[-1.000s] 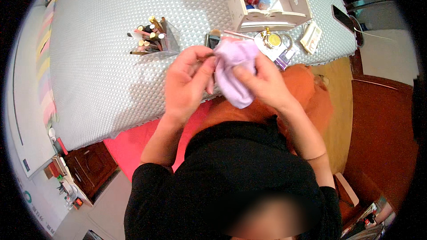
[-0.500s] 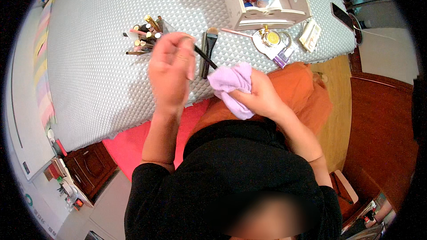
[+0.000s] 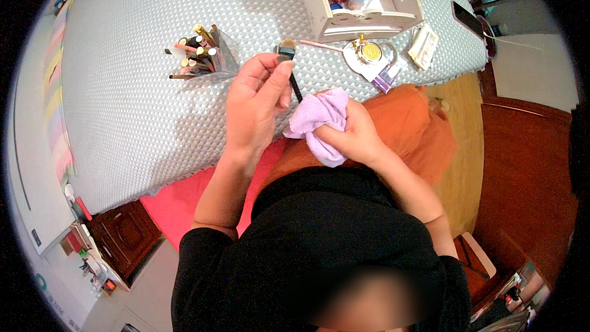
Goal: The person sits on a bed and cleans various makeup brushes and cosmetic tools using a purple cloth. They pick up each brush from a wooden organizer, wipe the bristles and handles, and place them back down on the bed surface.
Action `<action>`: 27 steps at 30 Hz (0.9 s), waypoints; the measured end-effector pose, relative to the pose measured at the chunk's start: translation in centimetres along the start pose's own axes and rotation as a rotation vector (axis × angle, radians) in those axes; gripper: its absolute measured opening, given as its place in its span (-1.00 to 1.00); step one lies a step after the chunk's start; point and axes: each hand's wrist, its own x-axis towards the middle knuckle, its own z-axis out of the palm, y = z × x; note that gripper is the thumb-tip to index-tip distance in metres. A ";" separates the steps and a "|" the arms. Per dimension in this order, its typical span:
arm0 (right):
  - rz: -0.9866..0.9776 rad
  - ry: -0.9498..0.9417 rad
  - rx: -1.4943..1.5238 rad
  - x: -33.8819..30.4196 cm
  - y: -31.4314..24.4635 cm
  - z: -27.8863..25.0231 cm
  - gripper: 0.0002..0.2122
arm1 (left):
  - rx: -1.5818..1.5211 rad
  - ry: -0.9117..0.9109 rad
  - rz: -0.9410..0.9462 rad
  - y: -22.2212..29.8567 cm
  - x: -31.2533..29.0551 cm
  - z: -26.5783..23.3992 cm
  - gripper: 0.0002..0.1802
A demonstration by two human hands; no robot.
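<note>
My left hand (image 3: 253, 107) is raised over the bed's near edge, thumb and fingers pinching the dark tip of a slim black makeup brush (image 3: 297, 90). The brush slants down to a lilac cloth (image 3: 326, 117) bunched in my right hand (image 3: 359, 132). Its lower end is hidden by the cloth. Just beyond my left fingers lies a broad flat brush (image 3: 287, 48) with pale brown bristles, its handle mostly hidden behind my hand. To the left, a clear holder (image 3: 227, 61) lies with several pencils and brushes (image 3: 196, 52) sticking out of it.
A grey-white quilted cover (image 3: 135, 86) spreads over the bed. Farther back stands a pale box (image 3: 369, 24) with red and blue packets inside. Near it are a pink stick (image 3: 319, 45), a round gold-topped item (image 3: 369, 52), a purple-ended packet (image 3: 386, 77), small packs (image 3: 424, 47) and a phone (image 3: 467, 19).
My left hand has moved right, toward the cloth, and the brush now stands steeper. My right hand stays nearly in place with the cloth.
</note>
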 end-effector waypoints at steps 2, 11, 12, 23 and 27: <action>0.062 0.031 0.057 0.0 0.1 -0.2 -0.67 | 0.077 -0.134 -0.071 -0.4 -0.1 -0.7 -0.86; -0.020 0.195 0.052 0.1 1.1 -1.9 -0.67 | 0.301 -0.192 -0.063 -0.3 -1.0 -1.0 -0.87; -0.019 0.254 0.093 0.3 1.3 -2.1 -0.68 | 0.351 -0.189 -0.059 -0.1 -1.1 -0.9 -0.89; -0.239 0.273 -0.195 1.3 -0.3 -0.3 -0.63 | 0.920 -0.264 0.423 -2.4 -2.2 0.4 -0.74; -0.171 0.359 -0.072 1.5 0.5 -1.0 -0.75 | 0.814 -0.329 0.067 -3.5 -3.0 -0.9 -0.83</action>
